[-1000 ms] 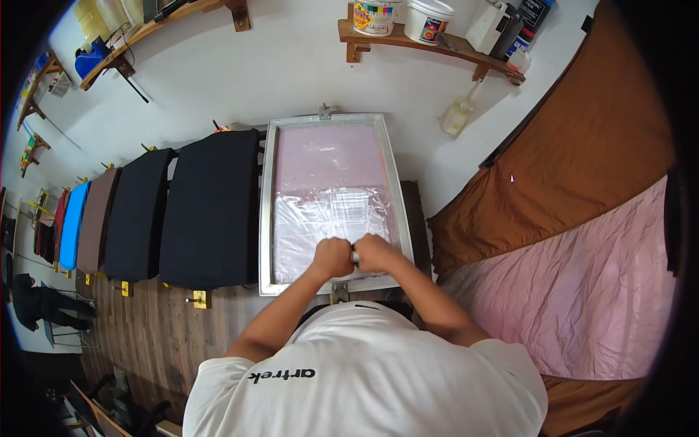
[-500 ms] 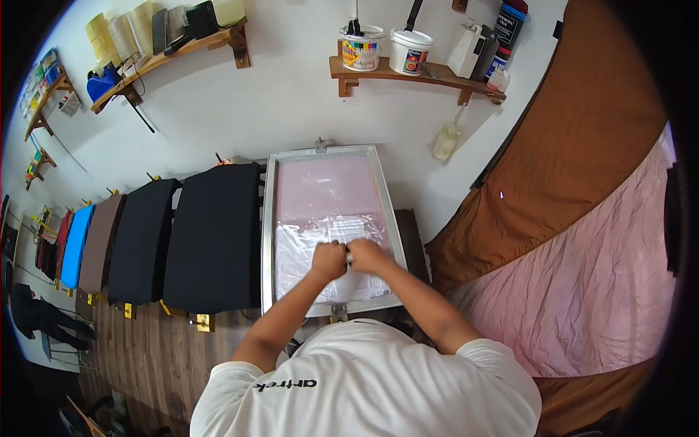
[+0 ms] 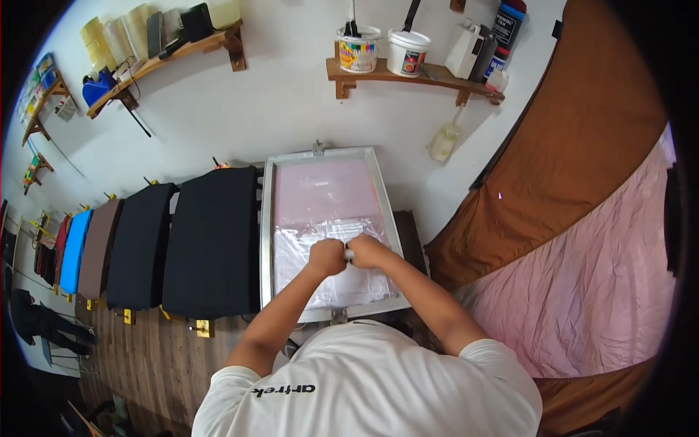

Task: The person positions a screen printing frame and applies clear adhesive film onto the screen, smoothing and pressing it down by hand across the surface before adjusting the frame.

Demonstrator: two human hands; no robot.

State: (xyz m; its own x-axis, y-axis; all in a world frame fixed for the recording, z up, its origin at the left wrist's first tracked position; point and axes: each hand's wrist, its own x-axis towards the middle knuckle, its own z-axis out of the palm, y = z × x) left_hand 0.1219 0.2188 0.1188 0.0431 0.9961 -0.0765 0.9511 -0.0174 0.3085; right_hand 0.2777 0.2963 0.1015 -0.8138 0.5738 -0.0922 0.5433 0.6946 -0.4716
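A silver-edged screen printing frame [image 3: 266,233] lies in front of me, with a pinkish mesh [image 3: 328,189] in its far half. Crinkled clear plastic film [image 3: 295,273] covers the near half. Over that film, my left hand [image 3: 328,257] is closed in a fist around a short whitish rod [image 3: 349,254]. My right hand [image 3: 368,251] is wrapped round the same rod, just to the right. Only the bit of rod between the fists shows, so its kind and what lies beneath are hidden.
Black-covered boards [image 3: 211,244] stand in a row left of the frame, with a blue one [image 3: 76,251] farther along. Wall shelves [image 3: 429,75] hold tubs and bottles. Brown and pink cloth [image 3: 561,277] hangs at right. Another person [image 3: 44,320] stands far left.
Both fists have moved very slightly forward over the film, still closed on the rod. The whole view has shifted a little.
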